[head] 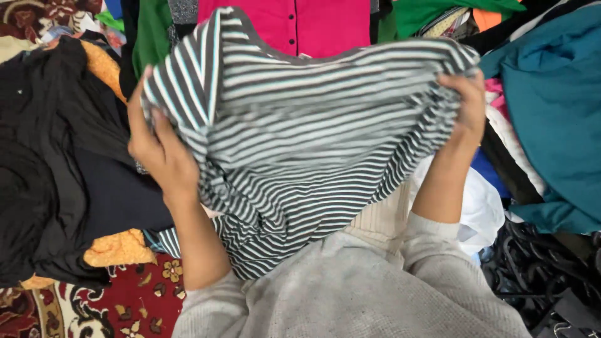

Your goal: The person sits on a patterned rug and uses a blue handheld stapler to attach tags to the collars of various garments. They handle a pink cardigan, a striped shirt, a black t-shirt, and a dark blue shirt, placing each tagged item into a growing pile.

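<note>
Left hand (159, 150) | fingers pinching striped top (300, 138) at left edge | right hand (466, 106) | fingers gripping its right edge | pink shirt (294, 25) beyond

Piled clothes hem both sides: black garments (44, 175) left, teal garment (557, 112) right.

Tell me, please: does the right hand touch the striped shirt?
Touching. In the head view, the right hand grips the bunched edge of the striped shirt; its fingers fold over the fabric, with no gap visible.

Grey knitted sleeves (pushed up) leave both forearms bare
</note>
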